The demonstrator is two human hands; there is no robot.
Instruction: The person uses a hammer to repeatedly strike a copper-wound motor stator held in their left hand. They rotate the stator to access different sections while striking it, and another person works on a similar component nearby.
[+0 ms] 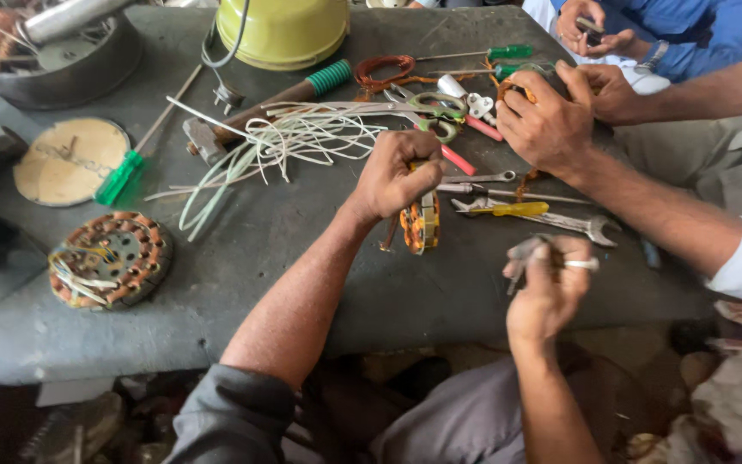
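My left hand (394,174) is closed over the top of a small motor stator with copper windings (420,222), holding it on edge on the grey worktable (302,275). My right hand (550,290), with a ring on one finger, grips grey pliers (523,254) just past the table's front edge. Another person's two hands (551,116) work on a copper wire coil at the table's right side, close to my left hand.
A wound stator (110,259) lies at the left. White sleeving strands (285,142), scissors (435,110), screwdrivers (124,176), a spanner (577,225), a hammer (259,107), a green bowl (283,30) and a metal motor housing (53,51) crowd the table. A third person sits at the top right.
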